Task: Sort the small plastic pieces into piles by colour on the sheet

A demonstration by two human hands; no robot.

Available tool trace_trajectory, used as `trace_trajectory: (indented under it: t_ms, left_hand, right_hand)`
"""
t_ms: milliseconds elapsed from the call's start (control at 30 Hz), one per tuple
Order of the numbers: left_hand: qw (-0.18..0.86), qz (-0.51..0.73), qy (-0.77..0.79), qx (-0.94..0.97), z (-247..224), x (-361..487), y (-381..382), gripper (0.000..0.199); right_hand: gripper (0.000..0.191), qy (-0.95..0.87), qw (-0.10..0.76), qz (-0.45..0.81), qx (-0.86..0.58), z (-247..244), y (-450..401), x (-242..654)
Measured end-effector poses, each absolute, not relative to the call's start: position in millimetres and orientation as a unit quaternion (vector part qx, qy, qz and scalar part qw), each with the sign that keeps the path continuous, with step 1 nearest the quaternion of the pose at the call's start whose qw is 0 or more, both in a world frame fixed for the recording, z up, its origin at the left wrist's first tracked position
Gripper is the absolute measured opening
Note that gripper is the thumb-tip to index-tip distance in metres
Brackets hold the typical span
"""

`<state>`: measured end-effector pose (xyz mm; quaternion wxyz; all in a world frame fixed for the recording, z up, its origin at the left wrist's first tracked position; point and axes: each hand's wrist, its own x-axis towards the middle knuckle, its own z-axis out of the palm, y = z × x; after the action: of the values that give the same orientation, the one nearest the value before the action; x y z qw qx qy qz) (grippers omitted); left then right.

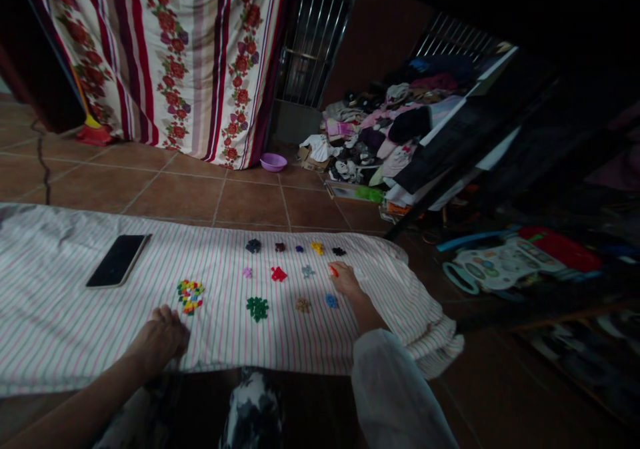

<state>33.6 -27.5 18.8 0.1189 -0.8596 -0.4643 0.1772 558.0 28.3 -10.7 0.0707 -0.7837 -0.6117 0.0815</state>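
Note:
My right hand (345, 280) reaches over the striped cloth with its fingers closed at the small orange pieces (333, 271); how many it pinches is too small to tell. My left hand (163, 332) rests curled on the cloth, its palm hidden. Just beyond it lies a mixed multicoloured pile of small pieces (191, 296). Sorted by colour, small piles stand around my right hand: light blue pieces (331, 300), tan pieces (303, 304), green pieces (257, 308), grey pieces (308, 272), red pieces (279, 274) and pink pieces (247, 272).
Along the far row lie dark grey (253, 245), brown (280, 247), dark blue (299, 249), yellow (317, 248) and black pieces (339, 251). A phone (117, 261) lies at left on the striped cloth (65, 302). Beyond are a purple basin (273, 162) and heaped clothes (375, 129).

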Motion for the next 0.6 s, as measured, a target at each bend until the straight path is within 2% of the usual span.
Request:
trace_trajectory:
  t_ms: [233, 400, 600]
  left_hand:
    - [0.110, 0.182, -0.472, -0.855, 30.8, 37.3, -29.6, 0.033]
    - [0.108, 0.179, -0.465, -0.860, 27.6, 34.8, -29.3, 0.033]
    - [0.102, 0.184, -0.468, -0.858, 35.0, 34.8, -30.5, 0.032]
  right_hand:
    - [0.036, -0.613, 0.158, 0.058, -0.772, -8.3, 18.8, 551.2]
    - [0.037, -0.611, 0.223, 0.072, -0.756, -7.6, 12.7, 546.7]
    - [0.035, -0.578, 0.344, 0.113, -0.732, -11.8, 7.1, 544.0]
